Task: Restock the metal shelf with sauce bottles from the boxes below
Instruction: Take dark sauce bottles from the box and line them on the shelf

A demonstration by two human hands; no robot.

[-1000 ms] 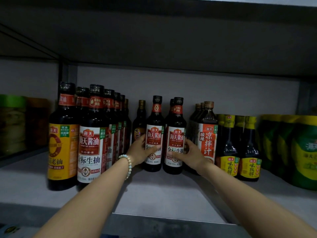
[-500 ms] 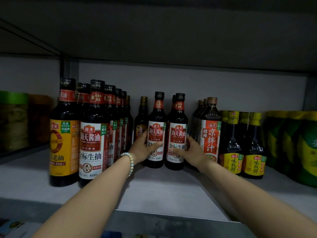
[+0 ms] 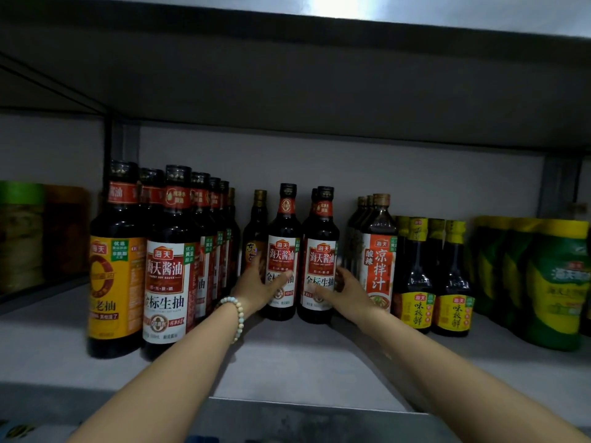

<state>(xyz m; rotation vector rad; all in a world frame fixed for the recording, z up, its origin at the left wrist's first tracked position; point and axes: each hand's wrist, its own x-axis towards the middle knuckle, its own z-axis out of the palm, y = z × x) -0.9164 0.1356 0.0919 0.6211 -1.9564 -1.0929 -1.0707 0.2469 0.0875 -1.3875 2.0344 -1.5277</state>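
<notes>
- Two hands reach onto the metal shelf (image 3: 287, 356).
- Left hand (image 3: 260, 287): fingers curled round the left sauce bottle (image 3: 283, 238), upright at mid-shelf.
- Right hand (image 3: 347, 290): fingers curled round the right sauce bottle (image 3: 321, 244), just beside it.

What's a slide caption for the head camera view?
Left hand grips the left soy bottle, right hand the right soy bottle, upright on the metal shelf.

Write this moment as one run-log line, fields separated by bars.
left hand: grips left soy bottle | right hand: grips right soy bottle | both: upright, side by side on metal shelf
</notes>
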